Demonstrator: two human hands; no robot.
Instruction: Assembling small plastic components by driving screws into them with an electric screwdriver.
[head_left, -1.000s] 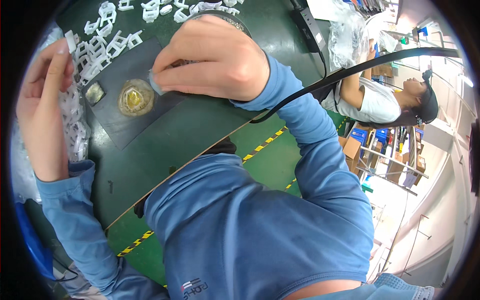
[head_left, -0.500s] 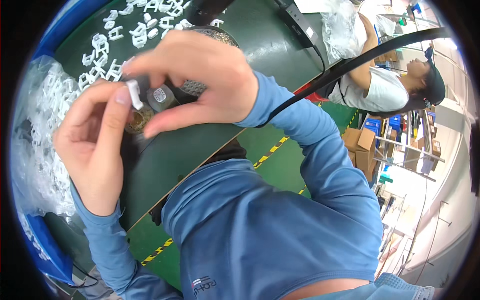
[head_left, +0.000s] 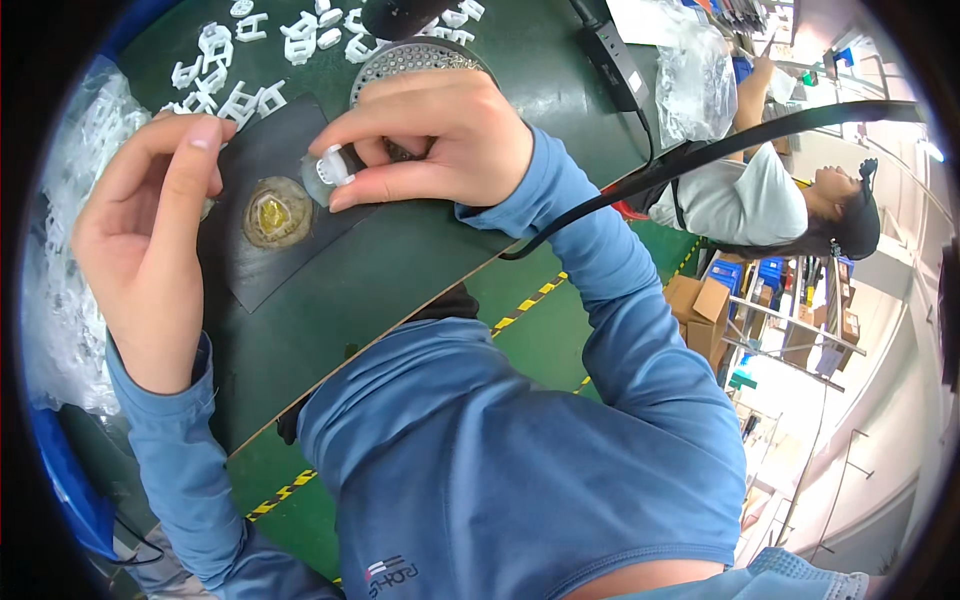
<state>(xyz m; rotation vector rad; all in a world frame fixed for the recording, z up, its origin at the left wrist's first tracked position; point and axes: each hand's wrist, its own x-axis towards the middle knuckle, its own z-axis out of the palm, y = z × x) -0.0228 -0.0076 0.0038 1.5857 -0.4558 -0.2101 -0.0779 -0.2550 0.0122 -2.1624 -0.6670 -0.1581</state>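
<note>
My right hand pinches a small white plastic part between thumb and index finger. The part is at a translucent round piece on a dark flat sheet. My left hand is closed at the fingertips, left of the sheet; whatever it may hold is hidden. Between the hands on the sheet sits a round, cloudy dish-like thing with yellow stuff in its middle. Several loose white plastic parts lie beyond my hands on the green table.
Beyond my right hand stands a perforated metal dish, partly hidden. Plastic bagging with white parts lies along the left. A black power strip and a clear bag are at the right. A co-worker stands past the table edge.
My hands have moved apart, uncovering the dark sheet and the round thing with yellow stuff. The left hand shifted left; the right hand's fingers closed on a white part.
</note>
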